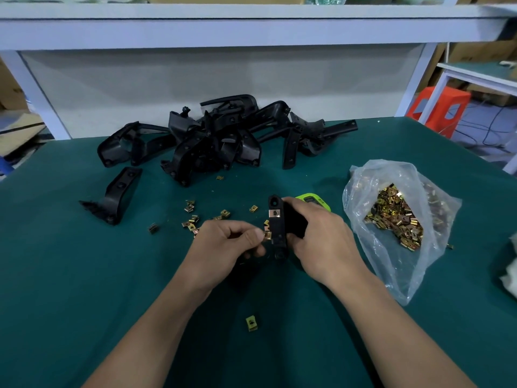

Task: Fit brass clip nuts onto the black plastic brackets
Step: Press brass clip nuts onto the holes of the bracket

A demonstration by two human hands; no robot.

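Green matting [84, 275] covers the bench. Over its middle the right hand [321, 236] grips a bracket [278, 233]. Its fingers are curled round the bracket's right side and hold it on end, with the long flat face toward the camera. A fitted nut [275, 213] already sits on the upper part of that face.

The left hand [226, 247] pinches a second nut [268, 235] between thumb and forefinger, its other fingers curled under. The nut touches the bracket's left edge, at nine o'clock from the bracket's middle. How far it has slid on I cannot tell.

Taking the hands as centre:
- At twelve o'clock, well apart, a pile [223, 135] of black brackets lies tangled at the far side of the bench.
- At ten o'clock a lone bracket [117, 194] lies apart from the pile.
- Between nine and ten o'clock, just beside the left hand, loose nuts [191, 217] are scattered on the matting.
- At six o'clock, between the forearms, lies one stray nut [251, 323].
- At three o'clock, near the right hand, a clear plastic bag [391, 270] lies open, heaped with brass nuts.
- At one o'clock a lime-green gadget [314, 200] shows partly behind the right knuckles; what it is I cannot tell.
- At two o'clock, beyond the bench, stands an orange stool [439, 107].

A white frame [251, 32] spans the back.
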